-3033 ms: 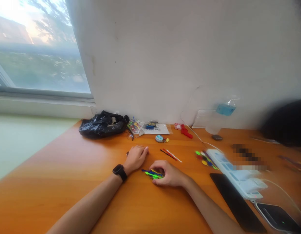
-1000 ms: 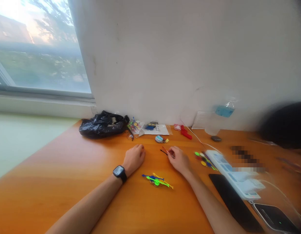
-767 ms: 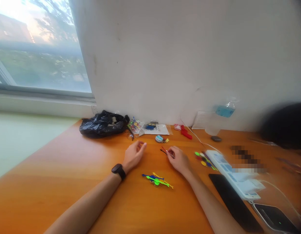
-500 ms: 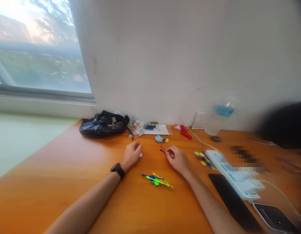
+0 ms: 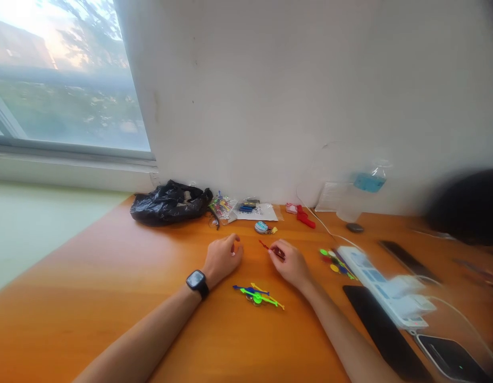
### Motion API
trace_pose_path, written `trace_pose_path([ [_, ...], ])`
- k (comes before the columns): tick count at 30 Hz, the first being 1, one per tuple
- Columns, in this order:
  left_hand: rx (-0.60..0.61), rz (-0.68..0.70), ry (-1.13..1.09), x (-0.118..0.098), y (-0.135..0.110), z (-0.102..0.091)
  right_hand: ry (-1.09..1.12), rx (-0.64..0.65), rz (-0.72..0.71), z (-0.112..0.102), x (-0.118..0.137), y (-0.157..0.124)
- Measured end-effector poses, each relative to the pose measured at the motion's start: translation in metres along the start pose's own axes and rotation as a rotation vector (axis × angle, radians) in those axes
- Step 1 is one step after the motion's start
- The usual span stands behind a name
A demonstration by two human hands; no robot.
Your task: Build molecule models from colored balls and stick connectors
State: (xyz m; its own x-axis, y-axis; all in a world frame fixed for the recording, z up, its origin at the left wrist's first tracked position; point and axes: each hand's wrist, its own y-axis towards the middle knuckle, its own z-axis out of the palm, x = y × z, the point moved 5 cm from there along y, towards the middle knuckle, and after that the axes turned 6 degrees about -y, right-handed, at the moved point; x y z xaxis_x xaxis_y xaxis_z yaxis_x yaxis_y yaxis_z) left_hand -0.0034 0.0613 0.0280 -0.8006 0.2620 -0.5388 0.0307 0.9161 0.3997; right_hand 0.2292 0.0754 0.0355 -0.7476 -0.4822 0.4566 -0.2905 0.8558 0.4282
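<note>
My left hand (image 5: 222, 259), with a black watch on its wrist, is closed with thumb and fingers curled together above the table. A small white disc (image 5: 233, 254) shows in part between its fingertips; the rest is hidden. To the right, my right hand (image 5: 291, 263) pinches a thin red arrow-shaped plastic piece (image 5: 264, 244), its tip pointing left toward the other hand. Nearer to me, between the forearms, lies a small pile of blue, yellow and bright green arrow-shaped pieces (image 5: 257, 297).
A black plastic bag (image 5: 170, 205), a clear packet of colourful pieces (image 5: 223, 207) and a round tin (image 5: 261, 227) stand toward the wall. On the right are coloured discs (image 5: 334, 267), a white power strip (image 5: 374, 282), a black slab (image 5: 384, 330) and a phone (image 5: 449, 356).
My left hand has moved slightly right and turned, its fingers closing over the white disc. In my right hand, the red and black tips seen apart before now appear as one line.
</note>
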Motion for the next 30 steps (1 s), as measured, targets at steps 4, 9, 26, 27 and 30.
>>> trace_pose_path([
  [4,0.011,0.076,-0.051,-0.015,-0.007,-0.001,0.019,0.017,-0.025,0.002,0.003,0.000],
  [9,0.032,0.140,0.016,-0.025,-0.011,-0.001,0.038,0.046,-0.082,0.001,0.011,-0.001],
  [26,0.333,0.294,-0.360,-0.036,-0.020,0.018,0.033,0.122,-0.051,0.010,0.016,-0.006],
  [27,0.350,0.310,-0.398,-0.036,-0.020,0.021,0.031,0.126,-0.053,0.011,0.016,-0.006],
  [30,0.355,0.314,-0.464,-0.031,-0.019,0.023,0.037,0.134,-0.063,0.011,0.017,-0.007],
])
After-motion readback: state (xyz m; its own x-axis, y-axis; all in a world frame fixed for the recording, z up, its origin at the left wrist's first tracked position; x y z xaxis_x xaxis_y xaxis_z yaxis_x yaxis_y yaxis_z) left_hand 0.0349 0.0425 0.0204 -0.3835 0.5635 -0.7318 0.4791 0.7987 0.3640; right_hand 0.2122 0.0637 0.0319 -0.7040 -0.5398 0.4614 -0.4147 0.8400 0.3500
